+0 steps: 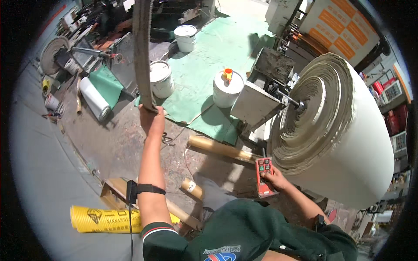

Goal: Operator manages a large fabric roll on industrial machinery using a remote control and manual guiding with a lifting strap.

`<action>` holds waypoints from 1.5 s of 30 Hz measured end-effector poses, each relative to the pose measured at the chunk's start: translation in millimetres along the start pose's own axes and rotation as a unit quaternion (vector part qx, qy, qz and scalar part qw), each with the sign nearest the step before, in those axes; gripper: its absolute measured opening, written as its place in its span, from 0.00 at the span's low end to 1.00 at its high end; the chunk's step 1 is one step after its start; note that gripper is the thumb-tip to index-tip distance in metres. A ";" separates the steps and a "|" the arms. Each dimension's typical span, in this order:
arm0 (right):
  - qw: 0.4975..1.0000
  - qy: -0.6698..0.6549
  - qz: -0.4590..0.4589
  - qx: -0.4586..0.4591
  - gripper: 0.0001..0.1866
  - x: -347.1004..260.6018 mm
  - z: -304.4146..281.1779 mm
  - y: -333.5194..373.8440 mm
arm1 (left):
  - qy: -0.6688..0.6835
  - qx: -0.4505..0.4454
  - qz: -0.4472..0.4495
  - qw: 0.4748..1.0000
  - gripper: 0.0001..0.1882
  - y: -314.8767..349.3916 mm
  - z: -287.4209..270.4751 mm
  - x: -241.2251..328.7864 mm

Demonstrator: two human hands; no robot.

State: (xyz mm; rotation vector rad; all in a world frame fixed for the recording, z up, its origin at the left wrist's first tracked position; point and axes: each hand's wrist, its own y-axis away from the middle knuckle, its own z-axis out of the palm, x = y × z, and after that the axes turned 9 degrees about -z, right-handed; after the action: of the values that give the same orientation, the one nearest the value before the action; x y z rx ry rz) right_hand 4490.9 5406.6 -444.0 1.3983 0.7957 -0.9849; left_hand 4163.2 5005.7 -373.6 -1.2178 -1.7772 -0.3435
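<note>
My left hand [152, 120] is raised ahead of me, its fingers wrapped round the lower end of a grey-brown webbing sling [143, 52]. The sling runs upward out of the picture. A red handheld remote control [264, 189] with several buttons sits in my right hand [275, 179], low and to the right. My thumb lies on its front, near the buttons. Close beyond that hand stands a huge roll of white sheet material [370, 126], its layered end facing left. A metal shaft [296, 102] comes out of the roll's core towards a grey machine housing [257, 104].
White buckets [162, 80] stand on green sheeting [196, 100]; one lidded bucket [227, 93] carries an orange object [227, 75]. Cardboard tubes [222, 148] lie on the floor before me. A yellow roll [106, 219] is at lower left. A thin cable [185, 126] crosses the floor.
</note>
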 end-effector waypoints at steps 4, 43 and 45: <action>0.999 0.041 0.010 -0.017 0.21 -39.9 67.5 -60.9 | 0.018 0.001 0.113 0.993 0.16 -114.6 -5.9 -156.0; 0.988 -0.113 -0.018 -0.105 0.14 -172.9 401.3 -668.3 | -0.355 0.110 -0.386 0.844 0.39 -588.2 -242.0 -279.5; 0.983 -0.139 -0.025 -0.115 0.14 -182.7 416.4 -706.6 | -0.351 0.129 -0.393 0.840 0.39 -605.4 -232.2 -289.7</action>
State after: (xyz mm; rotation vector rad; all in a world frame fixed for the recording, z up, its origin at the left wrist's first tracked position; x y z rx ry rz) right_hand 3731.6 5063.5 -552.6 1.0194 0.7128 -1.0639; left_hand 3798.9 4397.8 -328.3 -0.3513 -2.8314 -0.0925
